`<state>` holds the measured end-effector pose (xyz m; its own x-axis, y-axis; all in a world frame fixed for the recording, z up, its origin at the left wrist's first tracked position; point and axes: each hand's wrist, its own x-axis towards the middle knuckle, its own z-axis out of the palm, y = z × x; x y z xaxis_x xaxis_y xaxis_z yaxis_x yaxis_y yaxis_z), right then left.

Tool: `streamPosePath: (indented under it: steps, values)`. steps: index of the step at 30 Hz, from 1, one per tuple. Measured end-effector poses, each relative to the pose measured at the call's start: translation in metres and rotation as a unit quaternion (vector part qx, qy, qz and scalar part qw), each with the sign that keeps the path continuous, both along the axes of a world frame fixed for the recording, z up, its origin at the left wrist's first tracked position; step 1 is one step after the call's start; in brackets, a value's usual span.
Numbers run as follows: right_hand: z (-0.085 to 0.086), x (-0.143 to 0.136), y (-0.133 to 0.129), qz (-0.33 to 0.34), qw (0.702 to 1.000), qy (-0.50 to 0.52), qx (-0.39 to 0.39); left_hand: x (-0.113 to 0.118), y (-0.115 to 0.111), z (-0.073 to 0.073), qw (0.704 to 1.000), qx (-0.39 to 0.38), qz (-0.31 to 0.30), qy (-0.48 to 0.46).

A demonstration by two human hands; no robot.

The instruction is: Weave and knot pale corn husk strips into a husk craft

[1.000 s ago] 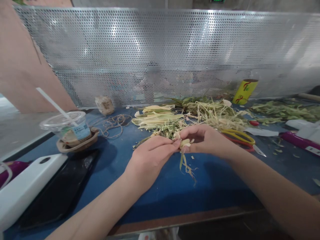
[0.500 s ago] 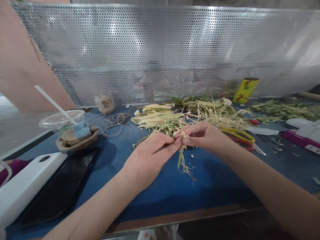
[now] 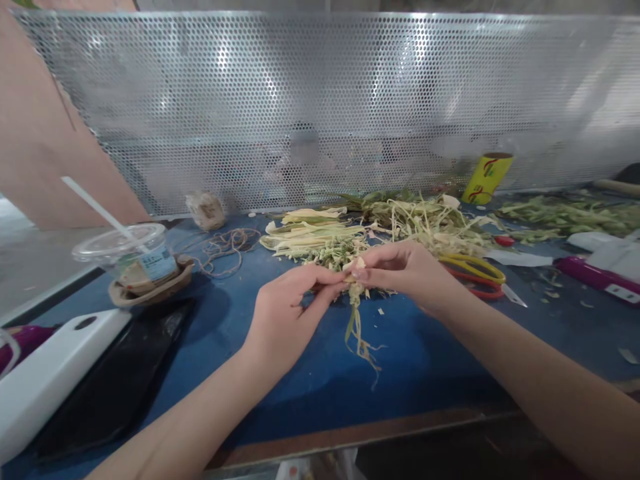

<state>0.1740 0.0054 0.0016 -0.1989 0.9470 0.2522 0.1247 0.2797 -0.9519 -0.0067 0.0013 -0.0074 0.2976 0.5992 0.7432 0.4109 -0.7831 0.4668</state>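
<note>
Between my fingertips is a small braid of pale plant strips [image 3: 355, 292], its thin loose ends dangling above the blue table. My left hand [image 3: 290, 310] pinches its upper part from the left, thumb and index finger together. From the other side my right hand [image 3: 405, 273] grips it with thumb and fingers. The fingers partly cover the top of the braid. Just behind it lie small green-white flower sprigs [image 3: 333, 252], and beyond them a row of flat yellowish leaves [image 3: 313, 230].
Yellow-and-orange-handled scissors [image 3: 475, 272] lie to the right, near a purple-and-white tool [image 3: 597, 279]. Tangled leaf strips [image 3: 425, 220] and a yellow tube [image 3: 487, 179] are farther back. On the left are twine [image 3: 225, 250], a plastic cup [image 3: 145, 260] and a black tablet-like slab [image 3: 117, 380].
The braid has shifted slightly left and hangs straighter, with more of its knotted part showing below the fingers. My left hand's fingers have straightened a little; both hands still pinch.
</note>
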Motion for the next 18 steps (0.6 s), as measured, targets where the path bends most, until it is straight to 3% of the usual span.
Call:
streamPosePath:
  steps: [5, 8, 14, 18]
  values:
    - [0.014, 0.005, -0.007, -0.022, 0.987, -0.141, 0.079, -0.001, 0.002, 0.003, 1.000, 0.002, -0.011, 0.015]
    - [0.022, 0.010, -0.011, 0.010, 0.968, -0.219, 0.120, -0.003, 0.003, 0.007, 0.998, 0.005, -0.036, 0.050]
    - [0.025, 0.014, -0.014, 0.029, 0.946, -0.305, 0.103, -0.003, 0.005, 0.009, 0.989, -0.006, -0.106, 0.103]
    - [0.022, 0.012, -0.014, 0.022, 0.940, -0.321, 0.109, -0.002, 0.005, 0.006, 0.989, -0.047, -0.096, 0.104]
